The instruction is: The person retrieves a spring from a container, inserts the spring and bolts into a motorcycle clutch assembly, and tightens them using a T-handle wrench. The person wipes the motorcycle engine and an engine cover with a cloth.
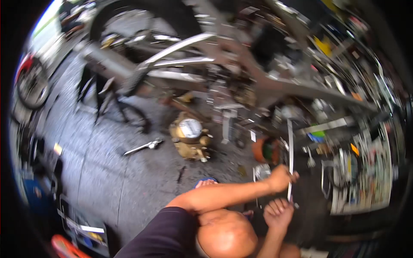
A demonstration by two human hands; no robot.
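A long, thin, pale metal strip (pixel 291 146) runs nearly upright in front of me, blurred by motion. My left hand (pixel 282 178) reaches across my knee, its fingers closed around the strip's lower part. Just below, my right hand (pixel 277 213) is closed with curled fingers at the strip's bottom end. The strip's top end reaches a blurred metal part (pixel 289 112) under the motorcycle frame (pixel 275 84). An orange-brown pot-like container (pixel 265 150) with something green inside stands left of the strip. Beside my left hand lies a small clear object (pixel 262 172).
A brass-coloured engine part (pixel 189 137) and a ratchet-like tool (pixel 144 146) lie on the grey floor (pixel 99 159). Newspaper (pixel 365 189) with parts spreads at right. A black stand (pixel 101 92) is under the frame. At left are a red-trimmed wheel (pixel 33 84) and a toolbox (pixel 81 223).
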